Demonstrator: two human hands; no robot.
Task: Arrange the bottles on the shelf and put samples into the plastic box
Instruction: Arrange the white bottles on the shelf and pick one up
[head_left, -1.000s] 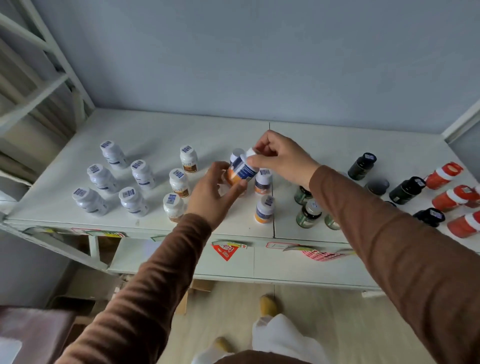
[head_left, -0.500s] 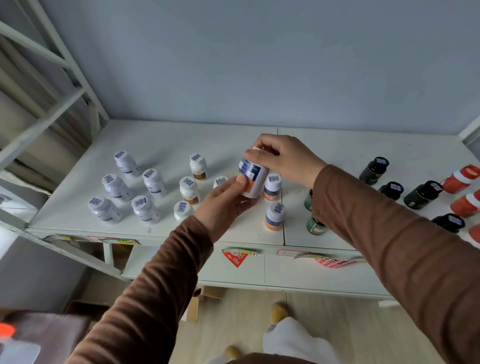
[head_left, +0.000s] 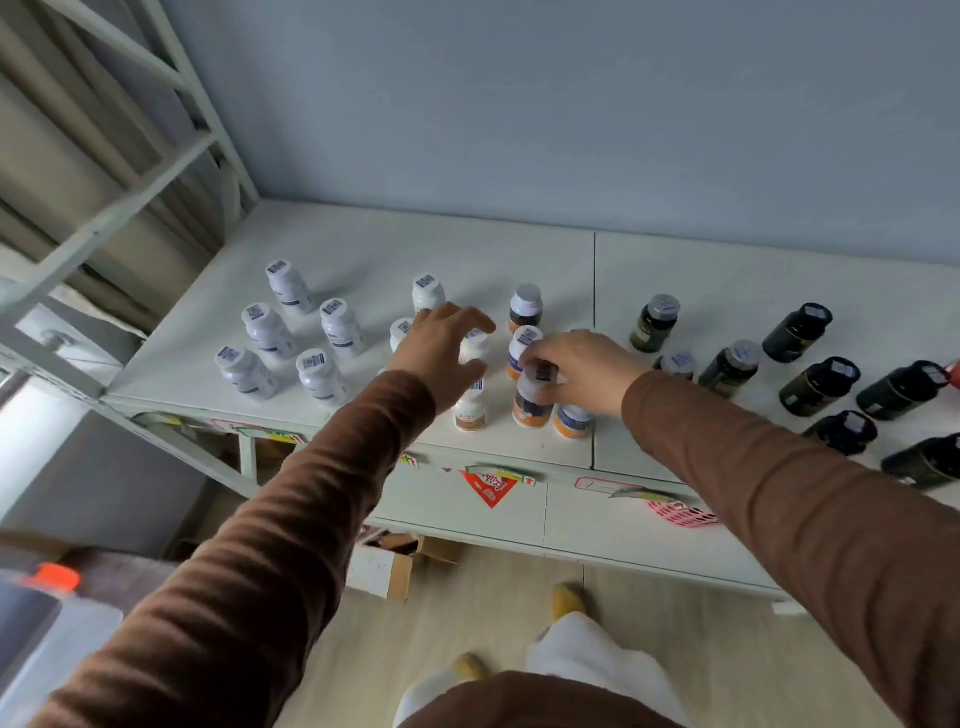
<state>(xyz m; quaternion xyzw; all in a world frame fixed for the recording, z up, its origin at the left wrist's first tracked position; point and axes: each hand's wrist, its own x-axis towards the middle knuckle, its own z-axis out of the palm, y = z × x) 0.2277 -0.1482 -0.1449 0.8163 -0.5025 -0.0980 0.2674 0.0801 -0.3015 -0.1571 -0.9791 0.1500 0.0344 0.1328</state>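
the right grip (head_left: 574, 371) is closed from above round the cap of an orange-banded bottle (head_left: 532, 397), which stands upright near the shelf's (head_left: 343, 249) front edge, long axis vertical, directly beneath the fingers, with a like bottle (head_left: 571, 420) just beside it under the wrist. the left grip (head_left: 441, 351) is open, fingers spread, holding nothing; it hovers over a white bottle (head_left: 474, 349) that lies just ahead of and under the fingertips, so by my reckoning that hand is the nearer one to straighten it. farther left stand the plain white bottles (head_left: 267, 330), smooth rounded plastic with barcode stickers on their caps; farther right the dark green bottles (head_left: 653, 322) and black ones (head_left: 797, 332), glossy and squat. the shelf surface is flat painted white board. no plastic box can be made out for certain.
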